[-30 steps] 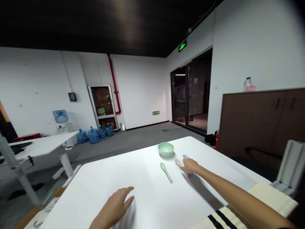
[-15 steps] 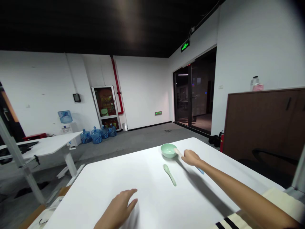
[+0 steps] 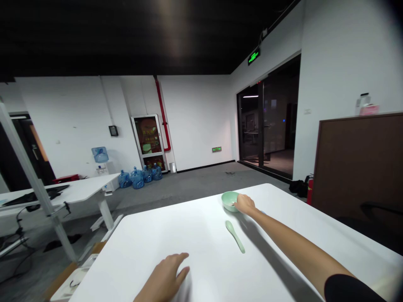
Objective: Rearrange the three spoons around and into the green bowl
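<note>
Just pale spoon (image 3: 234, 204) in green bowl (image 3: 228, 203)

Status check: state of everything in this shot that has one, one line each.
right hand: closed, gripping
mint-green bowl: upright on white table
blue-ended utensil: held in right hand, tip appears inside bowl
mint-green spoon: lying on table, not held
left hand: open, resting on table
exit sign: lit green
fire extinguisher: upright
blue water jugs: standing on floor
</note>
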Motion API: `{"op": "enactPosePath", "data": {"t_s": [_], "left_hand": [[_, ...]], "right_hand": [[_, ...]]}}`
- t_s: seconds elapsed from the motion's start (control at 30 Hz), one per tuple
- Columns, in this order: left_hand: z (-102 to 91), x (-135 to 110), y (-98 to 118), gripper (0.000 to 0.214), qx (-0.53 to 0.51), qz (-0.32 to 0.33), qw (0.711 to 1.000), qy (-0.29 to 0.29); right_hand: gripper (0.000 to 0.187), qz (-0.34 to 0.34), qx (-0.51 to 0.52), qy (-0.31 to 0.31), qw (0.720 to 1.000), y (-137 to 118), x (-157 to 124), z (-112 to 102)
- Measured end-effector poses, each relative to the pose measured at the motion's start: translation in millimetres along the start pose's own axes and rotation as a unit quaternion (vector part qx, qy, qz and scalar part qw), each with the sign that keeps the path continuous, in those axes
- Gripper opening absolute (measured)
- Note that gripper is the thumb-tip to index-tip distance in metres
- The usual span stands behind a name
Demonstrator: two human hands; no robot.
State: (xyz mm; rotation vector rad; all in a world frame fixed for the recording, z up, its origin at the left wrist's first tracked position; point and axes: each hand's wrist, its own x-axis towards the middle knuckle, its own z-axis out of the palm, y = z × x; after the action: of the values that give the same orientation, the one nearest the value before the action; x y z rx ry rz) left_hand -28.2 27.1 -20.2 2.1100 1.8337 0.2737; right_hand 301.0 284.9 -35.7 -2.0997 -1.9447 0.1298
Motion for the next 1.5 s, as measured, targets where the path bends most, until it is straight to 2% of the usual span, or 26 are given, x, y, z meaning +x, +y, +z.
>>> {"op": "enactPosePath", "data": {"t_s": [0.1, 0.2, 0.37, 0.6, 0.73, 0.83, 0.97, 1.1, 1.5], "left_hand": [[-0.4, 2, 1, 0.053, 0.008, -0.003, 1.0, -0.005], [-0.6, 3, 1, 0.054, 0.009, -0.004, 1.0, -0.006], [1.6, 4, -1, 0.055, 0.003, -0.004, 1.0, 0.0], [1.9, 3, -2, 0.057, 0.003, 0.007, 1.0, 0.003], [-0.6, -1, 2, 0.056, 0.004, 0.008, 1.0, 0.003], [-1.3, -3, 3, 0.056, -0.001, 0.006, 1.0, 0.007], [-0.8, -4, 3, 0.056, 0.0, 0.004, 1.0, 0.002], [-0.3, -4, 5, 0.056, 0.004, 0.009, 1.0, -0.002], [5.6, 0, -1, 0.057, 0.009, 0.017, 1.0, -0.001]], "right_hand": [[0.029, 0.006, -0.01, -0.002, 1.0, 0, 4, 7], [0.031, 0.003, -0.008, -0.008, 1.0, 0, 5, 10], [0.041, -0.009, 0.004, 0.006, 1.0, 4, -8, -2], [0.054, -0.074, 0.033, 0.018, 0.997, 33, -69, -46], [0.058, -0.136, 0.062, 0.011, 0.989, 54, -109, -60], [0.062, -0.155, 0.074, -0.001, 0.985, 65, -130, -57], [0.066, -0.148, 0.074, -0.014, 0.986, 70, -144, -42], [0.066, -0.152, 0.078, -0.03, 0.985, 72, -148, -31], [0.063, -0.165, 0.077, -0.033, 0.983, 76, -147, -26]]}}
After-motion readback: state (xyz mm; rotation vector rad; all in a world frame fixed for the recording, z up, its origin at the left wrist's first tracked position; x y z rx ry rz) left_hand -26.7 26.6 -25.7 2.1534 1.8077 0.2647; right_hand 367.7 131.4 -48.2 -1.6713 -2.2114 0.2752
